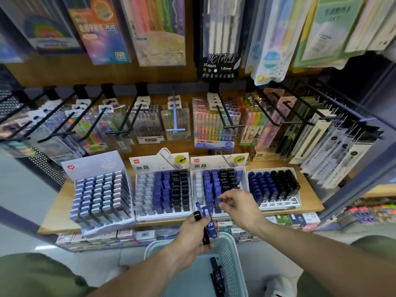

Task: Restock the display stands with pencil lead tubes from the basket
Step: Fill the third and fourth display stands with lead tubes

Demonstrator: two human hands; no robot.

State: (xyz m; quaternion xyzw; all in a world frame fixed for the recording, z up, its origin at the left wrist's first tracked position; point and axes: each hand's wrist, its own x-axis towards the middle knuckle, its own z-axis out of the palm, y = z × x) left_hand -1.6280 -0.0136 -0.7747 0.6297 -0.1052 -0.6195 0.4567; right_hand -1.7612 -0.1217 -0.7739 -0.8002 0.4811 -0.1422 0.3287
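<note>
My left hand point(192, 236) grips a bunch of pencil lead tubes point(206, 224), blue and black ones, just above the pale blue basket point(230, 251). My right hand point(237, 207) pinches one blue tube point(218, 203) at the front rows of the second white display stand point(218, 185). That stand holds blue and black tubes, with open slots in its left columns. The stand to its left point(162, 189) has open slots on its left too. More dark tubes point(217, 275) lie in the basket.
A grey-tube stand point(100, 196) sits at the left and a full blue-and-black stand point(273, 187) at the right, all on a wooden shelf point(55, 213). Black hooks with pen packs point(214, 125) jut out above. Boxed stock point(102, 236) lines the lower shelf.
</note>
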